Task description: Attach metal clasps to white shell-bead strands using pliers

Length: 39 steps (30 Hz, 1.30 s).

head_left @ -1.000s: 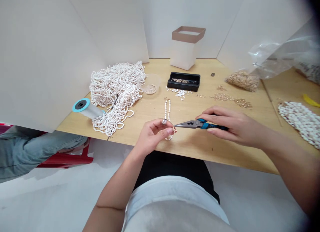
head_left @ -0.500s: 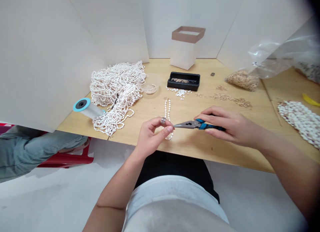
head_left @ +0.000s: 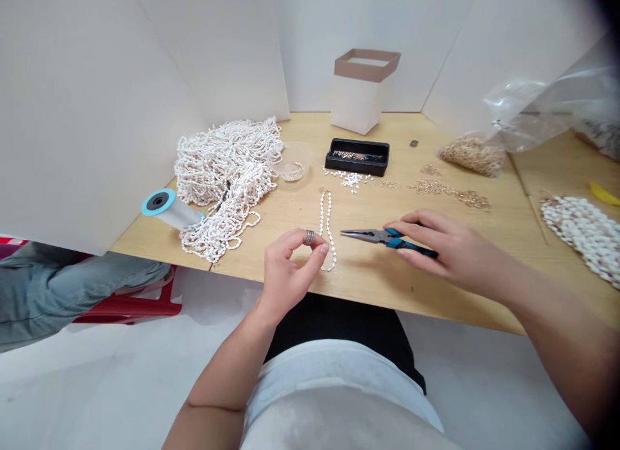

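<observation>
My right hand (head_left: 443, 246) is wrapped round blue-and-black handled needle-nose pliers (head_left: 371, 235); their grey jaws point left, a short way from my other hand. My left hand (head_left: 295, 263), with a ringed finger, is closed with thumb and index fingertip together. Whatever lies in that pinch is too small to make out. Beside and partly behind these fingertips, a white bead strand (head_left: 330, 221) lies on the wooden table in a narrow loop. At its far end sits a small gold-coloured piece.
A big heap of white bead strands (head_left: 223, 166) and a blue-rimmed spool (head_left: 167, 208) lie left. Behind are a clear dish (head_left: 293, 169), black tray (head_left: 356, 156), loose white beads (head_left: 351, 179) and a box (head_left: 361, 101). Gold pieces (head_left: 450, 193), a plastic bag (head_left: 472, 154) and more strands (head_left: 581, 234) lie right.
The pliers have moved away from my left fingertips, leaving a gap between jaws and fingers. My left hand has shifted slightly left, still pinched.
</observation>
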Each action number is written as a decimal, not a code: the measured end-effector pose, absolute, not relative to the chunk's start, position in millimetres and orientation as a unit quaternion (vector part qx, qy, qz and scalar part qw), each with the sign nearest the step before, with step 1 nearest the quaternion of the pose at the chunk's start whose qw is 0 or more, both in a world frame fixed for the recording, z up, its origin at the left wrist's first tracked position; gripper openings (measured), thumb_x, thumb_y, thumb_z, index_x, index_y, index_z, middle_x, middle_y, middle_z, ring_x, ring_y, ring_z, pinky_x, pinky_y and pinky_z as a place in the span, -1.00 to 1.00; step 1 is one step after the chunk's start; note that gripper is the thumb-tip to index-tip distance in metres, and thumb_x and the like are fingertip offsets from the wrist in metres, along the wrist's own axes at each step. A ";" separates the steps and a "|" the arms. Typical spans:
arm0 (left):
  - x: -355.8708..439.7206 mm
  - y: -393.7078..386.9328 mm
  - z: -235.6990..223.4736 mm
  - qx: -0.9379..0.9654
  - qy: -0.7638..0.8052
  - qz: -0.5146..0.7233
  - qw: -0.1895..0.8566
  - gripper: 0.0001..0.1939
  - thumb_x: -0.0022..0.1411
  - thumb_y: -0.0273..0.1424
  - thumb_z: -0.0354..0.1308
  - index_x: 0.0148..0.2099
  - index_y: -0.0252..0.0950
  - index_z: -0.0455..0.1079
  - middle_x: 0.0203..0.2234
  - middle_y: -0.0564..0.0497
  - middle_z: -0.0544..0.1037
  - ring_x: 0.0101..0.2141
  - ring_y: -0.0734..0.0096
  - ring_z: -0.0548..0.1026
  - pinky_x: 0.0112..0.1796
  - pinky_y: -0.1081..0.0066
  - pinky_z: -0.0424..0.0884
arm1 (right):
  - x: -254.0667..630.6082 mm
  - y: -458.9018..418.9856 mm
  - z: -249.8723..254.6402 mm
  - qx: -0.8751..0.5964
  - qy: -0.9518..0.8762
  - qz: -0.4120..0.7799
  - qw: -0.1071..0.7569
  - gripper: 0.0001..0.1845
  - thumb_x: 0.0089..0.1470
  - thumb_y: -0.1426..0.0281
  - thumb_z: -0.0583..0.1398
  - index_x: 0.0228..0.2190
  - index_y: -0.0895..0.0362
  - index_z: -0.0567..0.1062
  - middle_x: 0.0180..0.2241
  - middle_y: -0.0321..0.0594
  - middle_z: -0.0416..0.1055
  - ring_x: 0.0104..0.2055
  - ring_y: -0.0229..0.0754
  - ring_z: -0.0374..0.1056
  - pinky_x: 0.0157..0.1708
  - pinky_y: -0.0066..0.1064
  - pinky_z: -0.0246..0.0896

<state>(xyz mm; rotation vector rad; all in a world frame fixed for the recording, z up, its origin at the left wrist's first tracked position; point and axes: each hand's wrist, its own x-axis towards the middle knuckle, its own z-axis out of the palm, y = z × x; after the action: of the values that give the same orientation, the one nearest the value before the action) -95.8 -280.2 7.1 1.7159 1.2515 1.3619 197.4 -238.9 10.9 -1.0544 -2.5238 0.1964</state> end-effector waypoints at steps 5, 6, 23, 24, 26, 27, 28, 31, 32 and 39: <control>-105.5 -287.6 3.2 0.642 0.489 0.523 0.275 -0.92 0.27 -0.44 0.24 -0.32 -0.26 0.46 -0.41 0.01 0.56 -0.34 0.37 0.51 -0.20 0.36 0.39 | 197.6 -262.3 -26.5 -0.505 -0.849 -0.101 0.116 -0.58 0.31 0.20 0.07 0.01 0.21 0.48 -0.26 0.05 0.42 -0.23 0.11 0.39 -0.20 -0.03 0.37; -107.8 -289.6 1.7 0.637 0.494 0.525 0.275 -0.92 0.27 -0.43 0.24 -0.32 -0.26 0.46 -0.41 0.01 0.56 -0.34 0.37 0.51 -0.21 0.36 0.40 | 195.9 -268.5 -32.4 -0.522 -0.839 -0.123 0.095 -0.56 0.30 0.20 0.07 0.04 0.22 0.46 -0.28 0.06 0.41 -0.24 0.13 0.38 -0.23 -0.02 0.36; -121.1 -320.5 -23.8 0.629 0.556 0.470 0.273 -0.91 0.27 -0.42 0.23 -0.32 -0.27 0.47 -0.43 0.03 0.57 -0.36 0.41 0.52 -0.22 0.43 0.40 | 93.0 -256.7 -29.2 -0.343 -0.913 0.122 0.186 -0.89 0.21 0.40 0.26 -0.25 0.18 0.57 -0.21 -0.03 0.45 -0.14 -0.01 0.37 -0.09 -0.16 0.34; -121.7 -321.7 -25.4 0.631 0.557 0.465 0.274 -0.91 0.28 -0.43 0.23 -0.32 -0.27 0.47 -0.43 0.04 0.57 -0.36 0.42 0.52 -0.23 0.44 0.39 | 91.4 -256.1 -30.0 -0.342 -0.913 0.122 0.187 -0.90 0.20 0.40 0.27 -0.26 0.19 0.57 -0.21 -0.04 0.45 -0.14 -0.01 0.36 -0.09 -0.17 0.34; -122.7 -323.5 -28.5 0.633 0.560 0.455 0.281 -0.91 0.28 -0.43 0.23 -0.32 -0.27 0.47 -0.43 0.06 0.57 -0.37 0.44 0.52 -0.24 0.46 0.39 | 89.6 -256.6 -30.1 -0.338 -0.914 0.123 0.187 -0.90 0.21 0.40 0.26 -0.26 0.19 0.56 -0.20 -0.05 0.44 -0.16 -0.03 0.36 -0.10 -0.19 0.33; -122.9 -324.1 -30.1 0.632 0.561 0.451 0.287 -0.90 0.29 -0.42 0.22 -0.32 -0.27 0.46 -0.43 0.06 0.57 -0.38 0.45 0.51 -0.25 0.46 0.39 | 88.7 -257.2 -30.0 -0.337 -0.915 0.124 0.186 -0.90 0.23 0.41 0.24 -0.27 0.19 0.55 -0.19 -0.05 0.44 -0.17 -0.05 0.36 -0.12 -0.21 0.32; -123.0 -324.6 -31.6 0.631 0.562 0.447 0.294 -0.89 0.29 -0.41 0.22 -0.32 -0.27 0.46 -0.44 0.06 0.56 -0.39 0.45 0.51 -0.26 0.46 0.39 | 87.4 -257.9 -30.0 -0.336 -0.915 0.124 0.183 -0.89 0.25 0.42 0.22 -0.28 0.19 0.55 -0.19 -0.04 0.45 -0.18 -0.06 0.36 -0.13 -0.23 0.32; -122.1 -325.1 -36.1 0.623 0.561 0.441 0.320 -0.88 0.30 -0.40 0.21 -0.32 -0.28 0.46 -0.44 0.05 0.56 -0.40 0.45 0.52 -0.29 0.47 0.41 | 81.8 -258.8 -32.7 -0.347 -0.910 0.150 0.171 -0.85 0.27 0.48 0.14 -0.29 0.22 0.53 -0.18 0.01 0.46 -0.19 -0.05 0.38 -0.15 -0.24 0.31; -121.4 -325.0 -37.4 0.621 0.560 0.440 0.327 -0.88 0.31 -0.39 0.20 -0.32 -0.28 0.46 -0.44 0.04 0.56 -0.40 0.45 0.52 -0.29 0.48 0.41 | 79.8 -258.5 -34.1 -0.353 -0.905 0.168 0.169 -0.84 0.26 0.50 0.14 -0.30 0.22 0.53 -0.19 0.01 0.47 -0.19 -0.05 0.38 -0.16 -0.24 0.30; -111.1 -316.0 -40.5 0.609 0.559 0.448 0.339 -0.86 0.30 -0.39 0.20 -0.32 -0.30 0.46 -0.44 0.02 0.55 -0.40 0.44 0.50 -0.31 0.46 0.40 | 75.6 -248.4 -26.8 -0.394 -0.849 0.292 0.196 -0.86 0.26 0.44 0.14 -0.32 0.16 0.50 -0.37 -0.21 0.48 -0.36 -0.22 0.37 -0.33 -0.40 0.25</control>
<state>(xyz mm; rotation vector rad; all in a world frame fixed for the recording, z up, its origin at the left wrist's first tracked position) -111.1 -316.0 -40.5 1.5868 1.4556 1.1677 75.6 -248.4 -26.8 -1.1029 -2.3798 0.8178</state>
